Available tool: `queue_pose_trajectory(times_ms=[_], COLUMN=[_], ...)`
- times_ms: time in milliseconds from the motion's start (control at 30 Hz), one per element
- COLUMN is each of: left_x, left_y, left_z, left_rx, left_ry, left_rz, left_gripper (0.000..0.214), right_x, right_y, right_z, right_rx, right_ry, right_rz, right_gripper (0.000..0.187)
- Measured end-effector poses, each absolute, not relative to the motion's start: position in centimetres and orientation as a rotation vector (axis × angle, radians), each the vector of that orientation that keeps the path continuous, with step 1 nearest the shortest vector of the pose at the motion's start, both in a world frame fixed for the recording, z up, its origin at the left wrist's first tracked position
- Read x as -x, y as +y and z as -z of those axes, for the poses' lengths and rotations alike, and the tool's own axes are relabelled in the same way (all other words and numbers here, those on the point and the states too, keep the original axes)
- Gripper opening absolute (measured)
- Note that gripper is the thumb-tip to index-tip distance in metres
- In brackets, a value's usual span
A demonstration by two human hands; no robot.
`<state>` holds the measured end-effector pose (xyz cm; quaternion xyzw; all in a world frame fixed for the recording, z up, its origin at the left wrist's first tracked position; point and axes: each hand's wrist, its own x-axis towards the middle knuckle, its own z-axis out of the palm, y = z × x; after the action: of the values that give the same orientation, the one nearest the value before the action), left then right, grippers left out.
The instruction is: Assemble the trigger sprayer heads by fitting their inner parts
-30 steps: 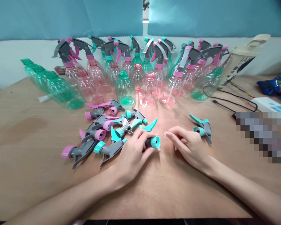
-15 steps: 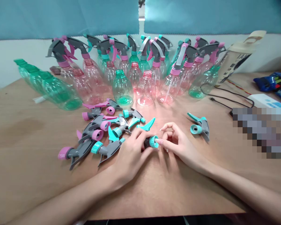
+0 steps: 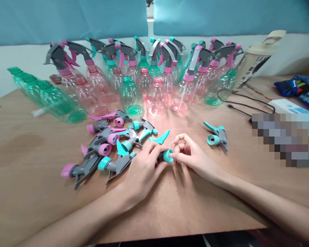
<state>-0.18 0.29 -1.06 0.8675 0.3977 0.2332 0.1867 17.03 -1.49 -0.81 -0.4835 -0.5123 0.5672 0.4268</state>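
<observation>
My left hand (image 3: 144,168) is closed around a grey spray trigger head with a teal collar (image 3: 168,155) and teal lever (image 3: 161,138). The collar's opening faces right. At that opening my right hand (image 3: 189,152) has its fingers curled, with the thumb tip at the mouth of the collar. A small pale bit shows there, too little to name. Left of my left hand lie several loose trigger heads (image 3: 118,166), some with teal collars and some with pink. One more teal trigger head (image 3: 218,137) rests on its side, right of my right hand.
Behind my hands stand several clear pink and green bottles (image 3: 132,96), some with trigger heads on. Green bottles (image 3: 59,99) stand at the left. A cream tumbler (image 3: 257,61), a black cable (image 3: 237,109), a white box (image 3: 285,105) and a blue packet (image 3: 298,89) sit at the right.
The whole view has shifted slightly. My hands keep nearly the same pose at the teal collar, with the right thumb still at its opening.
</observation>
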Motion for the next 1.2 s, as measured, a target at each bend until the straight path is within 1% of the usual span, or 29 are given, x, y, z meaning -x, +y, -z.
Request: queue_pose_trajectory(times_ms=[133,267,400,500,600,700,733,800,900,967,1033,1167,1200], left_x=[0.0,-0.3,-0.4,-0.4,-0.4,-0.2,-0.2,-0.1,0.1,0.2,0.2,0.3,0.3], left_y=[0.3,0.1,-0.1,0.0,0.1,0.4,0.5,0.6,0.7,0.7,0.7,0.8,0.8], left_z=[1.3,1.3,1.4,1.4,1.3,1.1,1.0,0.8,0.6,0.4,0.3,0.3,0.3], left_rx=[-2.498,-2.564,-2.608,-2.621,-2.600,-2.521,-2.490,-2.437,-2.363,-2.312,-2.272,-2.198,-2.180], left_ry=[1.136,1.155,1.165,1.152,1.148,1.188,1.200,1.200,1.144,1.109,1.101,1.096,1.093], left_rz=[-0.634,-0.619,-0.558,-0.551,-0.581,-0.624,-0.633,-0.653,-0.714,-0.759,-0.791,-0.817,-0.818], left_gripper=[0.025,0.025,0.024,0.021,0.020,0.020,0.020,0.020,0.019,0.017,0.016,0.015,0.015], right_x=[-17.1,-17.2,-17.2,-17.1,-17.5,-18.9,-19.5,-20.6,-21.7,-21.8,-21.7,-21.5,-21.5], right_y=[-1.3,-1.3,-1.9,-2.4,-2.2,-1.2,-0.8,-0.2,0.2,0.2,0.1,-0.1,-0.1], right_z=[1.2,1.3,0.7,0.4,0.6,0.9,0.9,0.7,0.0,-0.5,-0.6,-0.2,0.1], right_rx=[1.219,1.320,1.429,1.394,1.360,1.441,1.475,1.461,1.386,1.369,1.358,1.393,1.409], right_ry=[-1.297,-1.459,-1.669,-1.790,-1.863,-1.852,-1.831,-1.789,-1.871,-1.994,-2.047,-2.001,-1.985], right_rz=[-1.372,-1.253,-1.048,-0.990,-0.896,-0.768,-0.782,-0.958,-1.192,-1.178,-1.123,-1.079,-1.049], right_gripper=[0.026,0.025,0.031,0.032,0.026,0.024,0.025,0.025,0.017,0.014,0.016,0.011,0.014])
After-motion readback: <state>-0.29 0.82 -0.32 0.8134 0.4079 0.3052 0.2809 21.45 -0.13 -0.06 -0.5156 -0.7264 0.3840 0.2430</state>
